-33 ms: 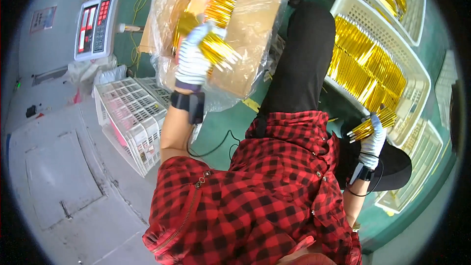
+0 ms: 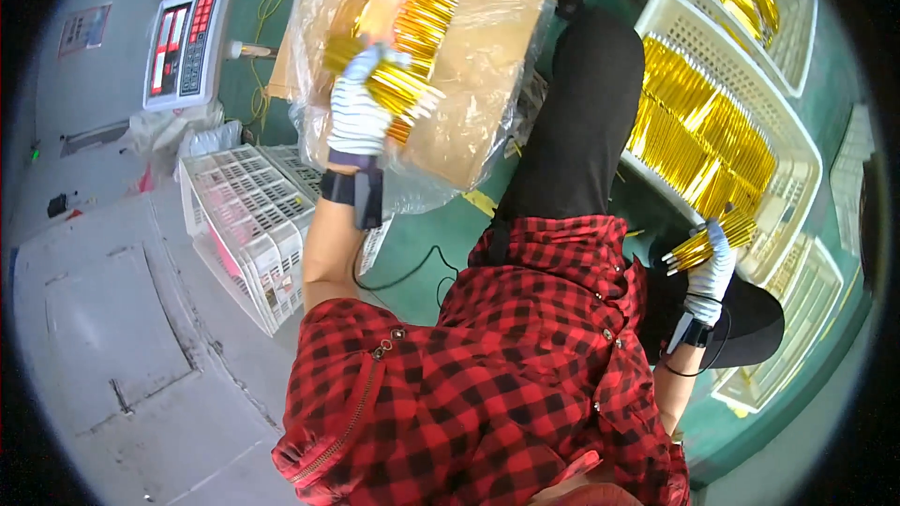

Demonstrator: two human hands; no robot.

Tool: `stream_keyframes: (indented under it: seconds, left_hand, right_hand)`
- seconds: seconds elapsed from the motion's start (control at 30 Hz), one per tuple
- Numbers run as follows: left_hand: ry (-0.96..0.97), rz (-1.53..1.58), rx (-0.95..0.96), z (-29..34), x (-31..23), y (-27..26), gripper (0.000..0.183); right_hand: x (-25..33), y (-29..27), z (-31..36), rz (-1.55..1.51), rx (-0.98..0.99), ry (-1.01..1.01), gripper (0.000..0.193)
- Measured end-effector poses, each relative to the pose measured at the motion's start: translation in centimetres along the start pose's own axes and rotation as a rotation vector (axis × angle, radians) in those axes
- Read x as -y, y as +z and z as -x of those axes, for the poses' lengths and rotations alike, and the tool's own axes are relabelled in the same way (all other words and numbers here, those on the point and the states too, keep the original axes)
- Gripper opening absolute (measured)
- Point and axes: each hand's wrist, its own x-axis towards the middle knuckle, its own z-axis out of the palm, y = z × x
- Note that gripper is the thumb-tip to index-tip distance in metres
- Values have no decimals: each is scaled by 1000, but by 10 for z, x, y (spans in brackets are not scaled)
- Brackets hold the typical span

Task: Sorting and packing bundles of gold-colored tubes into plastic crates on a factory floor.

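Observation:
My left hand (image 2: pixel 361 103), in a white striped glove, is closed around a bundle of thin shiny gold sticks with white tips (image 2: pixel 398 92). It is held over a cardboard box (image 2: pixel 492 52) lined with clear plastic. Inside that box lie more gold sticks (image 2: pixel 433 9) and a pink-orange piece (image 2: pixel 386 2). On the right, my right hand (image 2: pixel 714 260), gloved alike, grips another bunch of gold sticks (image 2: pixel 698 248). It is beside the near end of a cream plastic basket (image 2: pixel 806 169) filled with rows of gold sticks (image 2: pixel 703 131).
A second basket (image 2: pixel 797 47) with gold sticks stands far right, and a pale crate (image 2: pixel 797 319) near right. At left are a digital scale (image 2: pixel 185 47) and white crates (image 2: pixel 248 211). A black cable (image 2: pixel 403 286) hangs by my left arm. My black-trousered leg (image 2: pixel 595 112) separates box and basket.
My left hand, with its bundle, has shifted slightly left and nearer over the box. The right hand stays almost where it was, still gripping its bunch.

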Motion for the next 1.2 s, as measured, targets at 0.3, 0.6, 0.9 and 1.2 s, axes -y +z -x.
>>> stream_keyframes:
  seconds: [0.3,0.6,0.9,1.2]
  left_hand:
    - [24,-21,-493,-40,20,-127,10]
    - [-218,116,-516,-32,57,-118,17]
    - [-544,-41,-334,-4,40,-95,44]
    - [-648,-330,-68,-5,-5,-120,38]
  right_hand:
    - [-9,10,-19,10,14,116,58]
    - [-19,5,-23,12,-7,111,59]
    - [-8,20,-14,-15,23,28,57]
    - [-1,32,-7,-13,94,0,54]
